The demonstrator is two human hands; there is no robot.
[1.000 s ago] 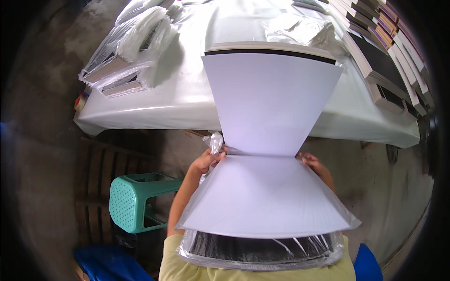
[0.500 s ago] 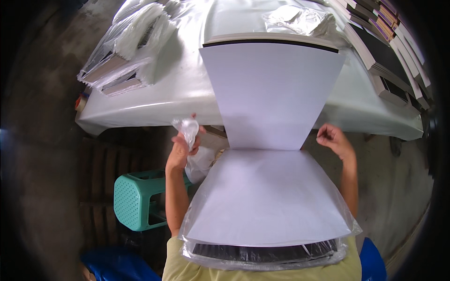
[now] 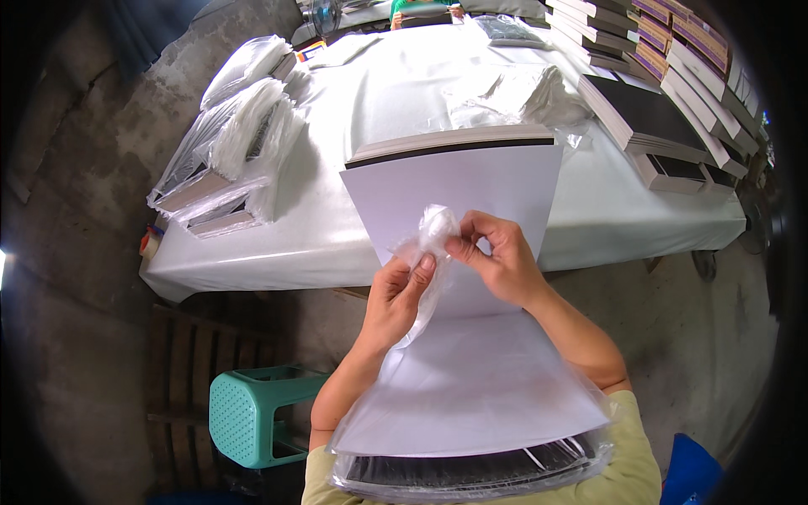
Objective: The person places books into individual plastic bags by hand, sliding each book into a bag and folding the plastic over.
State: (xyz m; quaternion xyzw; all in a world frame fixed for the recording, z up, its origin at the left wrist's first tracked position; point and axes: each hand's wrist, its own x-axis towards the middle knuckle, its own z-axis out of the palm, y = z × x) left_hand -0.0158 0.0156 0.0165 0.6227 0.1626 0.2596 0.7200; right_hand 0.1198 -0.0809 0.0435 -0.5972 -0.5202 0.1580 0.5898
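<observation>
My left hand (image 3: 399, 296) is closed around a bunched piece of clear plastic film (image 3: 437, 225), part of which trails down below the fingers. My right hand (image 3: 500, 257) pinches the same film from the other side. Behind both hands is a large white sheet (image 3: 379, 189) with a black edge; it slopes from the table edge down toward my lap. Against my torso rests a white-faced stack (image 3: 480, 396) inside a clear plastic bag (image 3: 471, 481), a black layer showing beneath its near edge. Where the film ends is hidden by my fingers.
A white covered table (image 3: 328, 244) spans ahead, with plastic-wrapped stacks (image 3: 252, 135) at left and dark-topped board stacks (image 3: 644, 114) at right. Loose clear plastic (image 3: 530, 93) lies farther back. A green stool (image 3: 236, 417) stands low left. Another person (image 3: 425, 10) is across the table.
Both hands have come inward from the sides and met on the film in front of the white sheet. My right hand was empty before. The view has tilted up, showing more of the far table.
</observation>
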